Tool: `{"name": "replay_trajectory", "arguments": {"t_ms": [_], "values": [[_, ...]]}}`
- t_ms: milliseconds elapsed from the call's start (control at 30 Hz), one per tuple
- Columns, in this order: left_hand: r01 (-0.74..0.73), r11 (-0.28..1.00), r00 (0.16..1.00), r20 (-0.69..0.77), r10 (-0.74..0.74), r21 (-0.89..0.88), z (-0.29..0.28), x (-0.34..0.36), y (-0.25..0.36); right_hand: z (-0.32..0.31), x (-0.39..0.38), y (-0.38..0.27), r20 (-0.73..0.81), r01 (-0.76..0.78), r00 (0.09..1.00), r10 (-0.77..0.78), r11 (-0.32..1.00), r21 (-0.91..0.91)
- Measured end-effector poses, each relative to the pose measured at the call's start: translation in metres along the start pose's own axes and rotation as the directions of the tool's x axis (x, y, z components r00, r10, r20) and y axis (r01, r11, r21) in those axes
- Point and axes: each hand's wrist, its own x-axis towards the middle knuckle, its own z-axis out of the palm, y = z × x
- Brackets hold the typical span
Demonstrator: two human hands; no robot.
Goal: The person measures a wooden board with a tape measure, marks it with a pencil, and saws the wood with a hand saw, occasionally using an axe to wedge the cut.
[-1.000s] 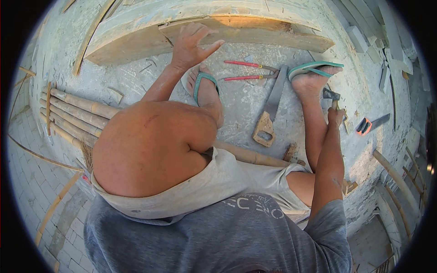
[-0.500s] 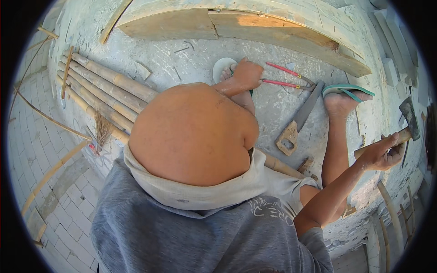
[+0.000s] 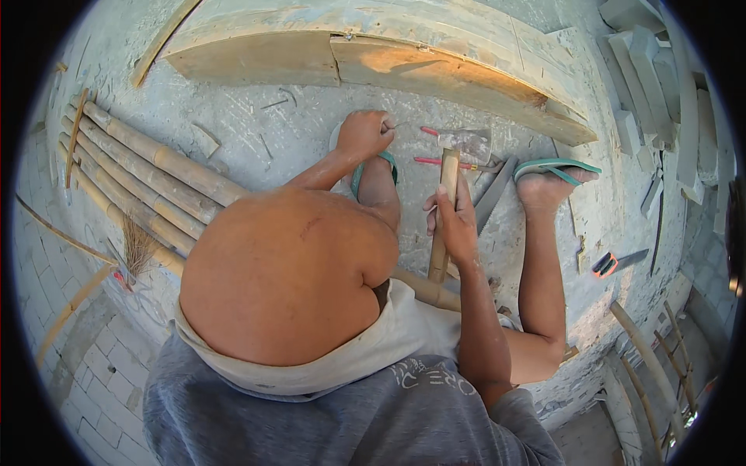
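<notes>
My left hand (image 3: 363, 133) is closed above my sandalled left foot (image 3: 371, 180), its fingertips pinching a thin piece (image 3: 399, 125), apparently a nail. My right hand (image 3: 452, 217) grips the wooden handle (image 3: 437, 256) of a hammer, whose broad metal head (image 3: 470, 144) is uppermost, over a red-handled cutting tool (image 3: 439, 161) on the dusty floor. Beside it a hand saw (image 3: 493, 198) lies partly hidden by my hand and forearm. My right foot (image 3: 544, 190), in a green sandal, is right of the saw.
A long wooden board form (image 3: 435, 66) crosses the top. Bamboo poles (image 3: 163, 163) and a twig broom (image 3: 136, 248) lie left. At right are an orange-handled saw (image 3: 604, 266), pale blocks (image 3: 645, 85) and more sticks (image 3: 649, 342).
The hammer swung out to the far right, then came inward and now stands upright in my right hand near the middle. My left hand went from spread fingers to a pinch, lower down.
</notes>
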Motion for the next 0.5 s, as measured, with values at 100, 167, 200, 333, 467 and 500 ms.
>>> {"name": "replay_trajectory", "arguments": {"t_ms": [100,167,200,333,467,500], "values": [[0.021,0.998,0.999,0.035,-0.019,-0.059,-0.008,0.006,-0.005,0.001,0.025,0.018,-0.037,0.074,0.995,-0.093,0.930,-0.359],[0.044,0.997,0.998,0.054,-0.041,-0.068,-0.008,0.008,-0.008,0.000,0.040,0.033,-0.020,0.144,0.981,-0.191,0.799,-0.583],[0.053,0.996,0.997,0.060,-0.049,-0.069,-0.007,0.008,-0.008,0.004,0.042,0.035,-0.055,0.119,0.972,-0.229,0.679,-0.725],[0.092,0.993,0.993,0.087,-0.085,-0.071,-0.001,0.009,-0.007,0.015,0.053,0.026,-0.097,0.038,0.968,-0.232,0.514,-0.857],[0.136,0.989,0.987,0.088,-0.131,-0.057,0.000,0.008,-0.012,0.035,0.061,0.016,-0.063,0.077,0.955,-0.291,0.445,-0.892],[0.121,0.991,0.991,0.073,-0.116,-0.063,0.002,0.009,-0.013,0.037,0.065,0.020,-0.044,0.116,0.936,-0.350,0.422,-0.899]]}}
